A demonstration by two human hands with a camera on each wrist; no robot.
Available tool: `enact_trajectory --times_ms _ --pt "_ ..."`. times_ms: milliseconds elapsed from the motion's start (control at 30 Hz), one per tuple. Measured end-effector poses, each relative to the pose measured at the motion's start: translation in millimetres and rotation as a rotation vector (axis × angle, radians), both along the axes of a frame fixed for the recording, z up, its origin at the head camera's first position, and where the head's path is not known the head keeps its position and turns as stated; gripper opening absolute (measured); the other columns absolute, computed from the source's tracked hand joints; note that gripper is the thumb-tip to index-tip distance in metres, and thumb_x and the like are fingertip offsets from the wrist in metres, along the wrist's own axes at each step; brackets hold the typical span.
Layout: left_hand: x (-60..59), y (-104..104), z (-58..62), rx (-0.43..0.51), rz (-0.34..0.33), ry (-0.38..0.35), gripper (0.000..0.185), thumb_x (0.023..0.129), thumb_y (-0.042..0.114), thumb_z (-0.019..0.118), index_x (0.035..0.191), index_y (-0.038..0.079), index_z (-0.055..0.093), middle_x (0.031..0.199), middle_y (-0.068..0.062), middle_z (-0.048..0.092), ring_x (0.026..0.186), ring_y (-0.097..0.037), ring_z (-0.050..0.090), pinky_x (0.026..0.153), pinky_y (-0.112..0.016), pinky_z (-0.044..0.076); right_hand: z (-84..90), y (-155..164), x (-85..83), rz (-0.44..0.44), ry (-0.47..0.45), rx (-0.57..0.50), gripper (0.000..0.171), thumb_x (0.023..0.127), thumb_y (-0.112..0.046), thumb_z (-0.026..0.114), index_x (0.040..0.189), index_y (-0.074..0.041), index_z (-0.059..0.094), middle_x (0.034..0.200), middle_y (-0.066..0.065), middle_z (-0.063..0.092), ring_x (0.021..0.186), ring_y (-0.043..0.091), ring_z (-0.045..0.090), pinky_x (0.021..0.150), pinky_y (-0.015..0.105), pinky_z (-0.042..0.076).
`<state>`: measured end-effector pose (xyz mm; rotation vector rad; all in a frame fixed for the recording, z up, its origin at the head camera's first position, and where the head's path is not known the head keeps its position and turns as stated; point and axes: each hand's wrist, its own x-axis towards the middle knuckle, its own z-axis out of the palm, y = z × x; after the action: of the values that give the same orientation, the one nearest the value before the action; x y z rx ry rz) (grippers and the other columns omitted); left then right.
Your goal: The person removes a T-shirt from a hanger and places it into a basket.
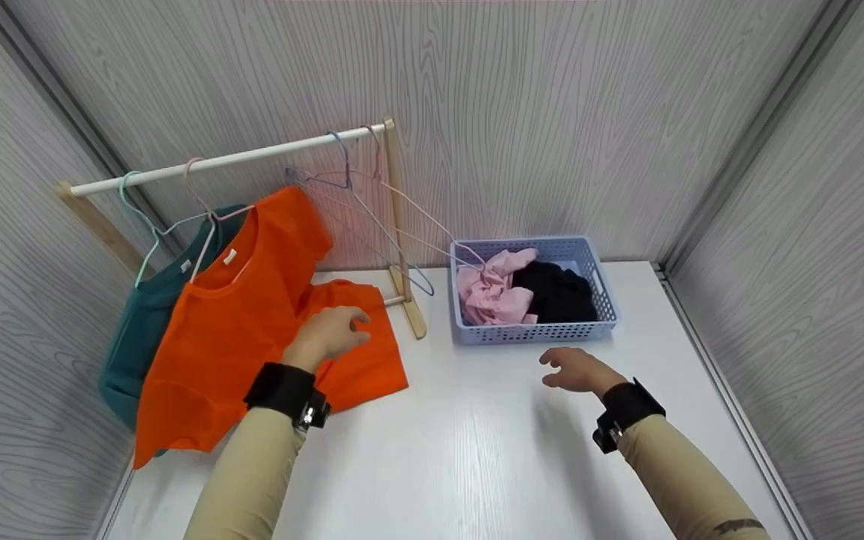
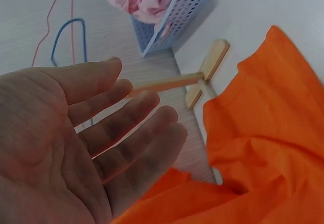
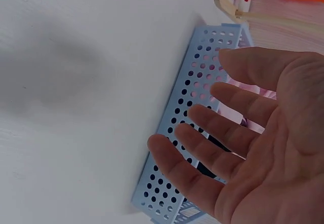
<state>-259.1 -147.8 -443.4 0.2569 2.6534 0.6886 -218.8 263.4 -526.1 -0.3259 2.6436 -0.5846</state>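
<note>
In the head view my left hand [image 1: 331,332] is held in front of an orange T-shirt [image 1: 252,315], which hangs on a pink hanger [image 1: 213,217]. Its fingers are relaxed and slightly bent, with nothing between them, as the left wrist view also shows. My right hand [image 1: 578,370] hovers over the white table just in front of a blue basket [image 1: 537,335], its fingers loosely spread and holding nothing. Inside the basket lie a crumpled pink garment [image 1: 496,296] and a black garment [image 1: 556,292]. A teal shirt [image 1: 136,337] hangs behind the orange one on a mint hanger [image 1: 154,232].
The garment rack has a white rail [image 1: 252,155] and wooden posts [image 1: 394,202]. A bare blue hanger [image 1: 379,221] and another pink hanger [image 1: 421,206] hang at its right end, the pink one overlapping the basket in the head view. Grey wood-patterned walls [image 1: 799,247] enclose the table.
</note>
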Motion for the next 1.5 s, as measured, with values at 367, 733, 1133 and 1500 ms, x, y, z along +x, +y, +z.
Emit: enact_trajectory --times_ms 367,733,1133,1500 --pt "-3.8 -90.8 80.1 -0.071 0.096 0.165 0.044 0.099 0.027 0.054 0.136 0.003 0.051 0.127 -0.025 0.057 0.108 -0.040 0.056 0.092 -0.055 0.047 0.2 1.8 3.4 -0.006 -0.011 -0.028 0.043 0.089 -0.017 0.064 0.124 0.006 0.057 0.121 0.031 0.061 0.116 0.045 0.057 0.098 0.054 0.046" --pt "-5.3 -148.7 71.0 -0.130 0.431 0.226 0.054 0.098 0.020 0.046 0.144 -0.006 0.034 0.127 -0.035 0.049 0.094 -0.045 0.052 0.074 -0.051 0.048 -4.3 0.7 7.1 -0.013 -0.017 -0.035 0.041 0.087 -0.016 0.065 0.122 0.005 0.058 0.118 0.031 0.063 0.113 0.045 0.058 0.097 0.053 0.047" --pt "-6.0 -131.9 45.9 -0.070 0.459 0.282 0.035 0.106 0.026 0.035 0.118 -0.001 0.054 0.079 -0.017 0.055 0.063 -0.028 0.057 0.057 -0.034 0.043 -14.2 0.1 12.0 -0.045 -0.054 -0.058 0.041 0.086 -0.015 0.064 0.121 0.006 0.058 0.116 0.030 0.063 0.111 0.042 0.061 0.093 0.050 0.050" --pt "-7.2 -142.0 64.4 -0.134 0.467 0.445 0.037 0.106 0.023 0.032 0.127 0.001 0.053 0.115 -0.031 0.061 0.090 -0.047 0.054 0.079 -0.058 0.044 -21.1 -0.9 14.4 -0.149 -0.153 -0.080 0.040 0.087 -0.014 0.064 0.123 0.002 0.058 0.116 0.026 0.064 0.095 0.028 0.065 0.070 0.039 0.055"
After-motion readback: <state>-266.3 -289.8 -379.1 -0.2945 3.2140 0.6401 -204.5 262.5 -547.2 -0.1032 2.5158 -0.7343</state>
